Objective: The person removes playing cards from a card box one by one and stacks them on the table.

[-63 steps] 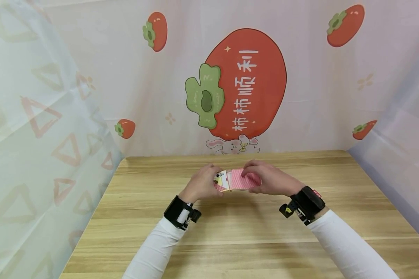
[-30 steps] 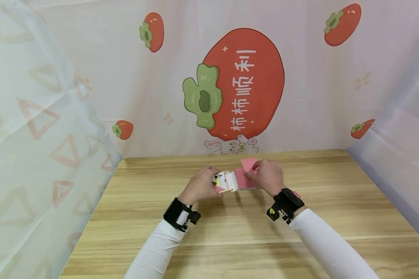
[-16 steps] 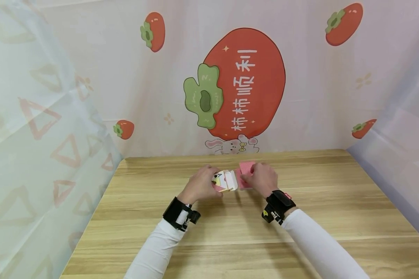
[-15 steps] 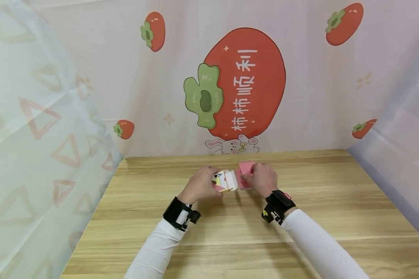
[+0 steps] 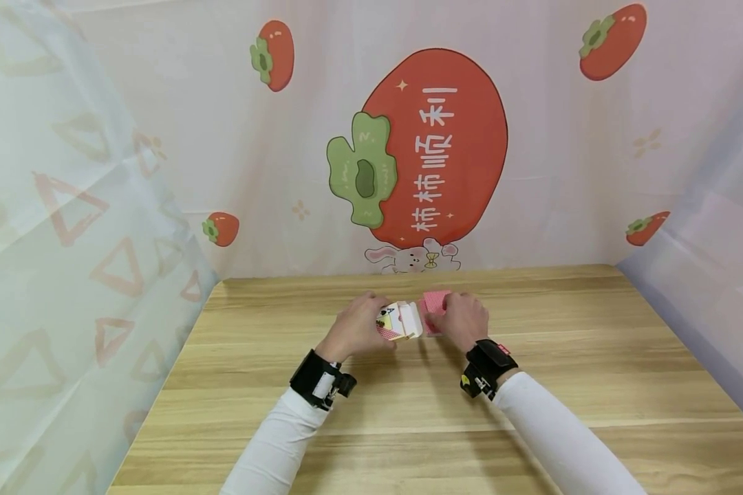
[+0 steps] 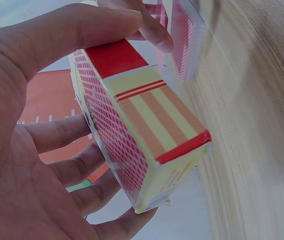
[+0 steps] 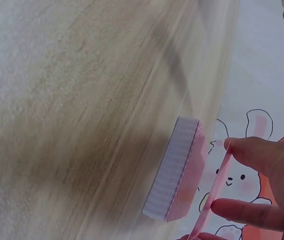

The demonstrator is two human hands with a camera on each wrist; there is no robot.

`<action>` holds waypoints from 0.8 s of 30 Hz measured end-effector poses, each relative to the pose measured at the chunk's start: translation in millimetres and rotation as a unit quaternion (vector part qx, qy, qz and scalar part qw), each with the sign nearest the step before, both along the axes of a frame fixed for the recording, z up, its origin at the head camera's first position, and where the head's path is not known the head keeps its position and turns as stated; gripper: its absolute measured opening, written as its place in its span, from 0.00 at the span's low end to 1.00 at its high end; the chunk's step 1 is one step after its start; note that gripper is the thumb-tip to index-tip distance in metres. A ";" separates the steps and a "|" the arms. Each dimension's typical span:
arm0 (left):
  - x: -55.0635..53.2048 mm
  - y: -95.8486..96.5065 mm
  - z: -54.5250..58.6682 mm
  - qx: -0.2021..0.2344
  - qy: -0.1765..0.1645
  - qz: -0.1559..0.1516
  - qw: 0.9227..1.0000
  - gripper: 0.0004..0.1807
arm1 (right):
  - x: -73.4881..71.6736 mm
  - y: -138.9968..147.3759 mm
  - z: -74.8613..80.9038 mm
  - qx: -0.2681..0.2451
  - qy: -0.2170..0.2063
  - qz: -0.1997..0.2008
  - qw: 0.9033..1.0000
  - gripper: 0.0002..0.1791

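My left hand [image 5: 356,328] grips a playing-card box [image 5: 399,321], its white flap open toward the right. In the left wrist view the thumb lies over the box's red end and the fingers spread along the far side. A deck of playing cards [image 7: 174,175], pink-backed with white edges, lies flat on the table just right of the box. Over that deck my right hand [image 5: 464,320] pinches a thin pink card piece [image 7: 217,187] between thumb and fingers, apart from the deck in the right wrist view. The hand covers part of the deck in the head view.
The wooden table [image 5: 371,426] runs back to a pale curtain [image 5: 551,172] printed with red persimmons and a rabbit. Another pale curtain [image 5: 99,206] borders the left side. Both wrists carry black strapped cameras.
The right hand brought the deck away from the box onto the table, then raised a thin card piece and lowered it closer over the deck. The left hand and box stay nearly still.
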State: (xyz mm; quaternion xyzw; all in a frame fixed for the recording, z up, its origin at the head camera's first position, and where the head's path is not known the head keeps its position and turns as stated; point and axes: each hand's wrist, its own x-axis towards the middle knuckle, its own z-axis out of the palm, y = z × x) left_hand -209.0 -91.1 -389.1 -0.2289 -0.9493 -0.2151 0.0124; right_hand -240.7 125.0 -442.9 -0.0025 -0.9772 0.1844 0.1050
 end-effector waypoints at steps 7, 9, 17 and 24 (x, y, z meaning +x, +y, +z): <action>-0.1 -0.3 -1.4 0.002 0.004 -0.003 1.000 0.39 | 0.4 -4.2 -2.2 0.023 0.005 0.003 1.000 0.24; 0.1 -0.3 -1.4 0.003 0.003 -0.003 1.000 0.39 | 0.5 -4.4 -2.8 0.030 0.008 0.004 1.000 0.24; 0.2 -1.1 -1.4 0.005 0.005 -0.002 1.000 0.39 | -1.7 -6.6 -6.5 0.037 0.004 0.002 0.999 0.24; 0.1 -1.1 -0.2 0.006 -0.006 0.003 1.000 0.40 | -4.4 -7.7 -11.4 0.047 -0.005 0.004 0.999 0.25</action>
